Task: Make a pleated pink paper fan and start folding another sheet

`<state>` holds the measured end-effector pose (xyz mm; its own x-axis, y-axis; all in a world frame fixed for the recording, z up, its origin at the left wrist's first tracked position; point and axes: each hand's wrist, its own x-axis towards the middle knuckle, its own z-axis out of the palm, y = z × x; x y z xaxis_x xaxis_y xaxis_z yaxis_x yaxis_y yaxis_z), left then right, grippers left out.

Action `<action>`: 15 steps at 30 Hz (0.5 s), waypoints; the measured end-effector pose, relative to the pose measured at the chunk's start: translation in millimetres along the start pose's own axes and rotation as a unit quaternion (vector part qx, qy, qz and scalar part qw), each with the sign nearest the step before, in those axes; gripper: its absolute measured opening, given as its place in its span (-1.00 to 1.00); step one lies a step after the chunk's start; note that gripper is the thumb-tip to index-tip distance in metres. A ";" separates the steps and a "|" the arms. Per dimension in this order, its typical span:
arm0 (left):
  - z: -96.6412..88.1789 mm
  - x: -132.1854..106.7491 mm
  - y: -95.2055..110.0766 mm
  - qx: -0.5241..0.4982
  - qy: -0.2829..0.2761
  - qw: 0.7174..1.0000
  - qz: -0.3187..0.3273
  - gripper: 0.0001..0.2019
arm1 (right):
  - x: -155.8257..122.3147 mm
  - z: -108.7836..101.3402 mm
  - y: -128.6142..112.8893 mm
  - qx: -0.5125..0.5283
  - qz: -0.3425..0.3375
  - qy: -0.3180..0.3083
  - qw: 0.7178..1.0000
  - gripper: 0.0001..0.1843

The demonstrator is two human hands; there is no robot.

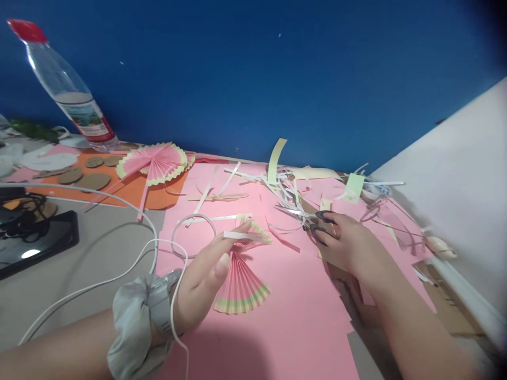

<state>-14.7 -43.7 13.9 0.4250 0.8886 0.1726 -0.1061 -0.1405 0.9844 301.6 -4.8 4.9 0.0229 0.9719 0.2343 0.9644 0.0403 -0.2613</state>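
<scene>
My left hand (204,274) is stretched out over a pleated paper fan (242,290), pink with a yellow-green rim. Its fingers are extended, partly hiding the fan's upper folds. A short white strip (240,236) lies across the fingertips; whether it sticks to them I cannot tell. In my right hand (350,245) is a pair of scissors (298,212) with dark handles, fingers through the loops and blades pointing left above a heap of paper scraps (287,187). Beneath both hands is a large pink paper sheet (293,322).
A finished-looking pink fan (158,161) with two sticks rests on orange paper (158,202), by cardboard discs (92,182). A red-capped bottle (79,100) stands at back left. A white cable (99,283) loops across my left wrist. A black device (39,243) lies left.
</scene>
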 end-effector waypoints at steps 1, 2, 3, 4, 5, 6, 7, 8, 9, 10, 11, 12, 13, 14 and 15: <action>0.9 -0.3 -3.0 -0.012 0.004 1.000 0.001 -0.59 | -0.1 -3.2 -1.5 -0.006 0.016 -0.026 1.000 -0.63; 1.8 -0.4 -5.5 -0.026 0.004 1.000 0.001 -0.59 | -0.3 -6.6 -3.9 -0.013 0.023 -0.050 0.998 -0.63; 2.7 -0.4 -7.3 -0.038 0.001 0.999 0.000 -0.59 | -0.6 -9.7 -6.9 -0.021 0.026 -0.066 0.997 -0.65; 3.5 -0.4 -8.6 -0.047 -0.003 0.999 0.000 -0.58 | -1.0 -12.4 -10.3 -0.029 0.027 -0.077 0.996 -0.68; 4.2 -0.3 -9.1 -0.054 -0.009 0.999 0.001 -0.57 | -1.5 -14.4 -13.7 -0.036 0.024 -0.081 0.996 -0.71; 4.8 -0.1 -9.1 -0.060 -0.015 0.998 0.005 -0.57 | -2.0 -15.9 -17.0 -0.042 0.020 -0.084 0.995 -0.74; 5.5 0.1 -8.6 -0.067 -0.019 0.998 0.009 -0.57 | -2.6 -16.9 -20.0 -0.052 0.014 -0.089 0.995 -0.74; 6.2 0.4 -7.8 -0.074 -0.020 0.997 0.011 -0.57 | -3.1 -17.6 -22.5 -0.064 0.007 -0.092 0.994 -0.73; 6.9 0.7 -6.9 -0.080 -0.019 0.997 0.010 -0.57 | -3.3 -18.1 -24.3 -0.078 0.000 -0.093 0.993 -0.72; 7.6 1.2 -6.2 -0.087 -0.016 0.996 0.005 -0.57 | -3.3 -18.5 -25.5 -0.093 -0.007 -0.093 0.991 -0.72; 8.1 1.6 -5.9 -0.092 -0.012 0.996 0.000 -0.56 | -3.0 -18.8 -26.2 -0.104 -0.008 -0.091 0.990 -0.73; 8.3 2.1 -6.2 -0.095 -0.007 0.995 -0.005 -0.54 | -2.6 -19.1 -26.4 -0.110 -0.005 -0.088 0.990 -0.74; 8.2 2.6 -7.2 -0.095 -0.002 0.995 -0.009 -0.54 | -2.3 -19.4 -26.6 -0.114 0.003 -0.084 0.990 -0.75; 7.7 3.1 -8.9 -0.094 -0.002 0.996 -0.012 -0.54 | -2.2 -19.5 -27.3 -0.117 0.017 -0.079 0.990 -0.76; 7.0 3.6 -11.1 -0.092 -0.004 0.996 -0.011 -0.55 | -2.5 -19.6 -29.0 -0.124 0.029 -0.072 0.989 -0.76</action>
<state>-5.7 -42.0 3.9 0.4369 0.8867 0.1513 -0.2593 -0.0369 0.9651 278.8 -13.0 30.2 0.0586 0.9947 0.0850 0.9980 -0.0563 -0.0291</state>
